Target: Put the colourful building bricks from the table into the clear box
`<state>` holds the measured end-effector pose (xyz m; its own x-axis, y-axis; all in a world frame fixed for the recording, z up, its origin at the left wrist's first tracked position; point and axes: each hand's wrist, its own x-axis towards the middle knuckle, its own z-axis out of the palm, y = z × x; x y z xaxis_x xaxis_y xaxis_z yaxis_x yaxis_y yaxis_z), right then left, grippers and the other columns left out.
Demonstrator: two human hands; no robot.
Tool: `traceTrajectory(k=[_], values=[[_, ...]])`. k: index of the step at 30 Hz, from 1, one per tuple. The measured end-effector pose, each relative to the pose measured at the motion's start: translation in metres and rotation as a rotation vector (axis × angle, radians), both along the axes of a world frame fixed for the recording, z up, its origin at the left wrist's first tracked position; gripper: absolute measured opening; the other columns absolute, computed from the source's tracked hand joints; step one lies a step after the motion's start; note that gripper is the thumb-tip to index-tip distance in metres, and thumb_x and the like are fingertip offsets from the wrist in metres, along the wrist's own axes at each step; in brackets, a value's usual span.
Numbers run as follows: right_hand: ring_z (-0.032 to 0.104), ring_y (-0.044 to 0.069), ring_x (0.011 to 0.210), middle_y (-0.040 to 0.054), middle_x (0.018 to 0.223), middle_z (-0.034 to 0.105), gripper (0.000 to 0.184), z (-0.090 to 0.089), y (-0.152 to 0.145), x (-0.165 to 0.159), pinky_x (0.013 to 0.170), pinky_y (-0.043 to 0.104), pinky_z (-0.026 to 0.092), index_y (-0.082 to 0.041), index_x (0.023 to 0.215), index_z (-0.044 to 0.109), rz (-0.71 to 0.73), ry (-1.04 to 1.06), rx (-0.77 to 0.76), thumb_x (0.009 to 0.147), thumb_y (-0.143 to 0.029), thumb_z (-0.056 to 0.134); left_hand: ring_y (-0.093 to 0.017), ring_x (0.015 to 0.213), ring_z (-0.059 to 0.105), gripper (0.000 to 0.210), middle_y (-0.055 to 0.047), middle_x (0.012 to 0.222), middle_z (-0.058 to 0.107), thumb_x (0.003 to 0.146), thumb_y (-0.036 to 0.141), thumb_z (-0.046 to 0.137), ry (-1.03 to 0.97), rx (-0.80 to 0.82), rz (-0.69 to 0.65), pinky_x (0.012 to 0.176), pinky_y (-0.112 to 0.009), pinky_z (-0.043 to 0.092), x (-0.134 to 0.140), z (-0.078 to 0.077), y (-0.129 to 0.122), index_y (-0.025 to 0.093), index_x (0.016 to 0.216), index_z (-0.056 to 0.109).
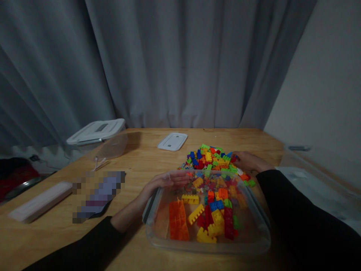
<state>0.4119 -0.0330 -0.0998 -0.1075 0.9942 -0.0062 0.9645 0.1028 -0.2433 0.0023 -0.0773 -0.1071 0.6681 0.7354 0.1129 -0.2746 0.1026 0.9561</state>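
A clear plastic box (208, 247) stands close in front of me with several toy bricks inside, among them a long orange brick (178, 222) and a yellow brick (190, 199). My left hand (169, 180) lies along its far left rim, fingers stretched out and holding nothing. Behind the box is a heap of coloured toy bricks (208, 157), partly seen through its wall. At the heap's right side my right hand (248, 161) reaches down with curled fingers. Its fingertips are at the bricks; what they pinch is too small to make out.
A white lid (172, 142) lies flat behind the heap. At the back left stands a lidded clear box (113, 145). A pale oblong case (42, 201) and a blurred-out flat item (101, 194) lie left. Another clear container (310, 180) is at the right.
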Motion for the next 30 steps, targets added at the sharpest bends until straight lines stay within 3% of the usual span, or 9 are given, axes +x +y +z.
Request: traceTrajectory(k=[4,12,18,25,30], values=[[0.069,0.02,0.081,0.0083,0.095,0.078,0.015,-0.001,0.001,0.002,0.067,0.027,0.044,-0.02,0.093,0.073,-0.007,-0.012,0.003,0.088,-0.022,0.059,-0.036,0.134,0.061,0.043,-0.011,0.141,0.069,0.086,0.021,0.057,0.006,-0.004,-0.017,0.123,-0.054,0.033,-0.001,-0.006,0.006,0.02,0.124,0.075],[0.062,0.018,0.071,0.0053,0.082,0.073,0.011,-0.002,0.003,0.003,0.062,0.027,0.037,-0.019,0.084,0.07,-0.064,-0.064,0.033,0.083,-0.02,0.059,-0.036,0.133,0.062,0.04,-0.013,0.141,0.069,0.088,0.024,0.06,0.014,0.017,-0.012,0.122,-0.053,0.034,-0.001,0.008,-0.002,0.018,0.125,0.075],[0.055,0.016,0.063,0.0024,0.069,0.066,0.012,-0.002,0.004,0.003,0.055,0.028,0.031,-0.019,0.072,0.066,-0.078,-0.07,0.027,0.081,-0.021,0.058,-0.035,0.138,0.058,0.046,-0.016,0.147,0.063,0.09,0.019,0.053,0.01,-0.043,-0.057,0.124,-0.056,0.029,0.001,0.007,-0.004,0.015,0.132,0.071],[0.059,0.016,0.068,0.0027,0.076,0.07,0.009,-0.005,0.005,0.005,0.058,0.026,0.034,-0.02,0.078,0.069,-0.078,-0.046,0.037,0.079,-0.019,0.06,-0.037,0.14,0.056,0.045,-0.017,0.147,0.063,0.089,0.02,0.055,0.001,-0.058,-0.035,0.125,-0.057,0.029,0.001,0.007,-0.004,0.015,0.131,0.071],[0.056,0.014,0.062,0.0002,0.068,0.065,0.011,-0.006,0.004,0.005,0.056,0.026,0.032,-0.019,0.071,0.068,-0.079,-0.044,0.026,0.078,-0.017,0.06,-0.036,0.139,0.056,0.043,-0.014,0.146,0.065,0.089,0.021,0.056,0.026,-0.04,-0.051,0.125,-0.054,0.03,0.001,0.009,-0.004,0.018,0.129,0.073]])
